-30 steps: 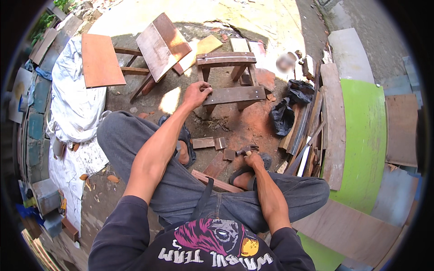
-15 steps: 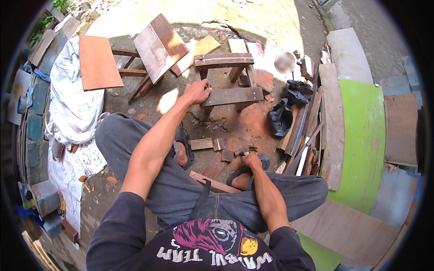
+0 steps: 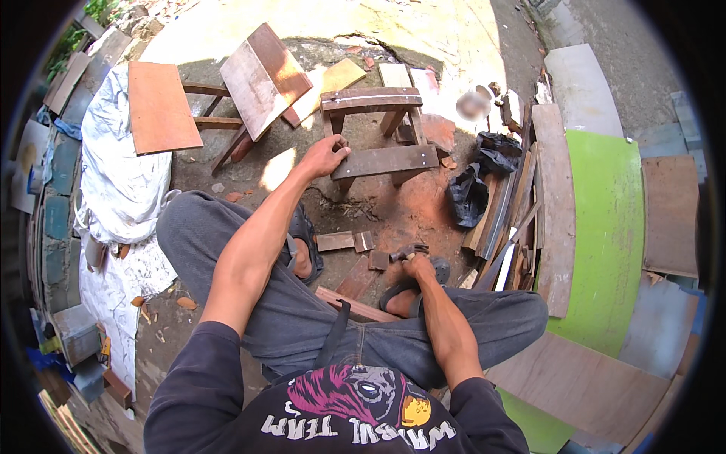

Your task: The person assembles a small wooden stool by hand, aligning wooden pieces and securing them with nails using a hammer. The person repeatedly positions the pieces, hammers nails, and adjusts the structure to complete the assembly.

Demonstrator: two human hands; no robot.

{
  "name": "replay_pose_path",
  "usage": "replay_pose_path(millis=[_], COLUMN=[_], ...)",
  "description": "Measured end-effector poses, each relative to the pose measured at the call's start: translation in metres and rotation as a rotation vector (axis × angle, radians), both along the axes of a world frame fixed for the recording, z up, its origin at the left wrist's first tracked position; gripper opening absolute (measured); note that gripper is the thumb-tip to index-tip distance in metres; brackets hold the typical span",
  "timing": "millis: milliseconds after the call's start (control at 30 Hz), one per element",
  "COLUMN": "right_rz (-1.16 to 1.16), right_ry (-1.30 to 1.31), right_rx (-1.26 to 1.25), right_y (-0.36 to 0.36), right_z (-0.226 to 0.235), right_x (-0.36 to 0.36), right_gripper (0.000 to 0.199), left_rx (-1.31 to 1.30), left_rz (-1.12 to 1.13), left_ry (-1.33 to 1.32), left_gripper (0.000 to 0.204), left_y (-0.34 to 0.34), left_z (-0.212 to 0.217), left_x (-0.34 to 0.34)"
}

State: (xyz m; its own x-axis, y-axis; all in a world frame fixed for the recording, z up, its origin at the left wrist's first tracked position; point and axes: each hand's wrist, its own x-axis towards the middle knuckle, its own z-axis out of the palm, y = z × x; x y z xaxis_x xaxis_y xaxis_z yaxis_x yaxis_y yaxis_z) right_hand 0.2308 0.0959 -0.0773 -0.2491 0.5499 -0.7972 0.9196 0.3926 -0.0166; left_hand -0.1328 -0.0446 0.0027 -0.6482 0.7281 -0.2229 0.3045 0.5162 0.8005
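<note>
A small dark-wood frame (image 3: 384, 162), like a stool with two slightly curved slats and short legs, stands on the ground in front of me. Light dots like nail or screw heads show at the ends of its slats. My left hand (image 3: 325, 157) is closed at the frame's left side, fingers curled by the end of the nearer slat. Low between my feet, my right hand (image 3: 420, 265) grips a claw hammer (image 3: 409, 251), its metal head toward the frame. Small wood blocks (image 3: 335, 240) lie on the ground left of the hammer.
Plywood pieces (image 3: 257, 79) and an orange-brown board on legs (image 3: 162, 106) stand at the far left beside a white sheet (image 3: 113, 166). On the right are a black plastic bag (image 3: 469, 193), stacked wood strips (image 3: 503, 219) and a green board (image 3: 601, 234).
The whole view has shifted very slightly. My left hand stays at the frame and my right hand keeps the hammer low; nothing has been taken up or let go.
</note>
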Motion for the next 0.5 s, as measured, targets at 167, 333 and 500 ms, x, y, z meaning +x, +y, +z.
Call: replay_pose_path(millis=[167, 333, 500], right_rz=[0.010, 0.012, -0.007], right_ry=[0.005, 0.012, -0.003], right_rx=[0.010, -0.001, 0.011], right_y=[0.001, 0.001, -0.002], right_z=[-0.005, -0.004, 0.002], right_x=[0.001, 0.000, -0.002], right_gripper=[0.056, 0.056, 0.057], left_rx=[0.074, 0.094, 0.094], left_rz=[0.057, 0.120, 0.123], left_ry=[0.025, 0.026, 0.044], left_gripper=[0.031, 0.031, 0.030], left_y=[-0.005, -0.008, -0.010], left_z=[0.010, 0.014, 0.014], left_x=[0.011, 0.014, 0.014])
